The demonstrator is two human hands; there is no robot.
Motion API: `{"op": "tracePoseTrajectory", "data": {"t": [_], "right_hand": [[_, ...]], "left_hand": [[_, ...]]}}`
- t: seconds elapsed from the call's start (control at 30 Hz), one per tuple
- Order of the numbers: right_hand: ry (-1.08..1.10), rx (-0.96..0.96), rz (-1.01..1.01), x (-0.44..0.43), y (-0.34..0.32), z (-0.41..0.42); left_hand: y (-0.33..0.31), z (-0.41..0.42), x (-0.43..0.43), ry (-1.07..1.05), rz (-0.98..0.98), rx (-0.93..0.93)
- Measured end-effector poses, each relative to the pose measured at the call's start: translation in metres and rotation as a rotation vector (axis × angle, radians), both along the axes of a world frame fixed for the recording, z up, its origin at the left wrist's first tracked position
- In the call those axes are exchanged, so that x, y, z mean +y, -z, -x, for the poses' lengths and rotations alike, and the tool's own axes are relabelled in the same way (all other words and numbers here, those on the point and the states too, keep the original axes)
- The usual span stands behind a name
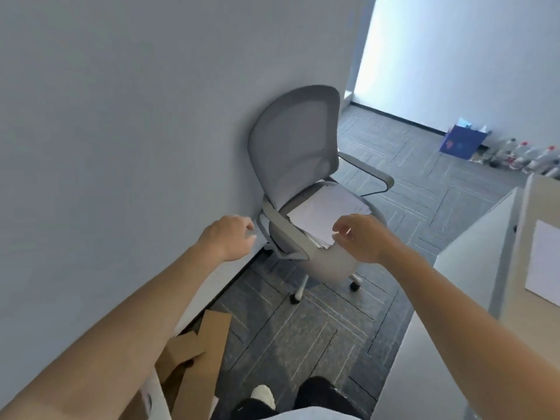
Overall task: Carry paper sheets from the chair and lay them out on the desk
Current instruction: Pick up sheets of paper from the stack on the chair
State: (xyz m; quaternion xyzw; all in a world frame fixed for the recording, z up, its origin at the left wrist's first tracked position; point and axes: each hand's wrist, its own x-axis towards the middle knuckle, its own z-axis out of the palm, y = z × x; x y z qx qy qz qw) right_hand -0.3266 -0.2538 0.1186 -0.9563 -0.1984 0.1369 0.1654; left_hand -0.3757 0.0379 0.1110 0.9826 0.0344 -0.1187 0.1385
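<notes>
Grey carpet floor [303, 334] runs beside a pale wall [121, 116]. The right grip [360, 237] hangs over the near edge of the paper sheets [324, 207], fingers loosely curled with a gap to the thumb, holding nothing. Whether its tips touch the top sheet cannot be told. Level with it to the left, the left grip [230, 237] is relaxed and half spread in the air by the wall, holding nothing. The paper sheets lie stacked, slightly fanned, on the seat of the grey chair [294, 140], which stands against the wall. Right of the right grip, the desk [515, 286] carries a single white sheet [545, 262]. Below the left grip, cardboard [200, 353] leans at the wall. Far beyond the chair, a blue bag [463, 144] and bottles [521, 153] stand on the floor.
</notes>
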Motion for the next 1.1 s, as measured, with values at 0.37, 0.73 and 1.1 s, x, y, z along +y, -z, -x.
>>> {"op": "tracePoseTrajectory", "data": {"t": [0.37,0.73,1.1], "right_hand": [[0.443,0.085,-0.095,-0.083,0.046,-0.168],[0.690,0.363,-0.241,-0.085,0.142,-0.341],[1.358,0.623,-0.489,-0.054,0.370,-0.381]], "left_hand": [[0.028,-0.271,-0.074,0.351,-0.033,0.057],[0.120,-0.465,-0.110,0.460,-0.076,0.270],[0.379,-0.571,-0.136,0.495,-0.031,0.450]]}}
